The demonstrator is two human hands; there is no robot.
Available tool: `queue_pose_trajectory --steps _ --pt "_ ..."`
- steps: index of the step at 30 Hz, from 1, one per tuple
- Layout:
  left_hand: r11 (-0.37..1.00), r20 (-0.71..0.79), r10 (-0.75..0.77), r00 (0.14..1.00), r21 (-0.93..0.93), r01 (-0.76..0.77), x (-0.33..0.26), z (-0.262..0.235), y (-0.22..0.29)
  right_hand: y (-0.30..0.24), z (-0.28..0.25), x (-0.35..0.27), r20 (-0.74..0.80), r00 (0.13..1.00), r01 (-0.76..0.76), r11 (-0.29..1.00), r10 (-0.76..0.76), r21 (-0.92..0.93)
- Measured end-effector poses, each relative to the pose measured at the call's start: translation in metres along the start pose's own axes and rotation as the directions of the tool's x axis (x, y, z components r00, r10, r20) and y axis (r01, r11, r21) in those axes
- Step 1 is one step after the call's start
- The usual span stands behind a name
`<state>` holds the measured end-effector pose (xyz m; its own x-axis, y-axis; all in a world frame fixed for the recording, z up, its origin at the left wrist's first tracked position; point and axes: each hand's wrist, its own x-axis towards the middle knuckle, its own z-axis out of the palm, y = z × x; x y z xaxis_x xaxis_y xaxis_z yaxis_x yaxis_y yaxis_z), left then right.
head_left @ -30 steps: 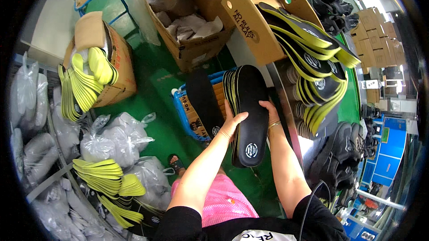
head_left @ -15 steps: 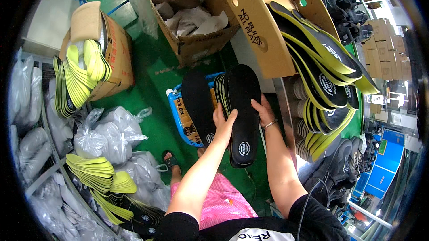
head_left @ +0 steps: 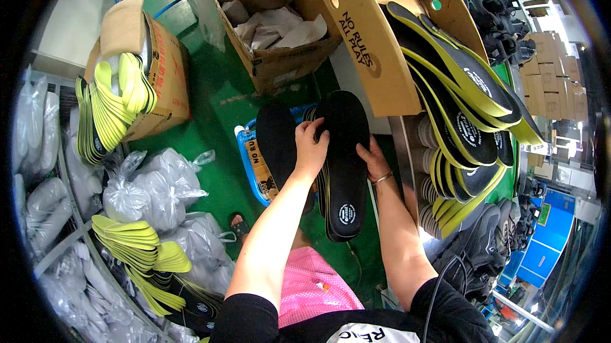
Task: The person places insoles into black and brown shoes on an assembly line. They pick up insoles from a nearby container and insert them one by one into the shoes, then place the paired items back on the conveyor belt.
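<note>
Left hand (head_left: 310, 149) curls round the top of a stack of black insoles (head_left: 344, 165); right hand (head_left: 374, 161) grips its right edge; one separate insole (head_left: 275, 136) lies left of the left hand.

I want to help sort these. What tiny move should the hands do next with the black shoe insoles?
Probably peel the single insole away leftward: the left hand grips between it and the stack, which the right hand steadies on edge.
</note>
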<state>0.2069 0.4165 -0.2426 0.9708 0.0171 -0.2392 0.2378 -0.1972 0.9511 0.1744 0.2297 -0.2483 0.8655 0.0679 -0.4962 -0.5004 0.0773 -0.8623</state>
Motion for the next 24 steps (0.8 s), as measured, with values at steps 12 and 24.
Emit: queue_pose_trajectory --steps 12,24 --pt "0.984 0.047 -0.168 0.985 -0.046 0.17 -0.054 0.009 0.0 -0.024 0.01 0.006 -0.041 0.988 0.06 0.621 -0.147 -0.781" --pt "0.987 -0.707 -0.155 0.69 -0.074 0.146 -0.321 -0.176 -0.053 -0.016 -0.051 0.028 -0.104 0.992 -0.043 0.553 -0.078 -0.832"
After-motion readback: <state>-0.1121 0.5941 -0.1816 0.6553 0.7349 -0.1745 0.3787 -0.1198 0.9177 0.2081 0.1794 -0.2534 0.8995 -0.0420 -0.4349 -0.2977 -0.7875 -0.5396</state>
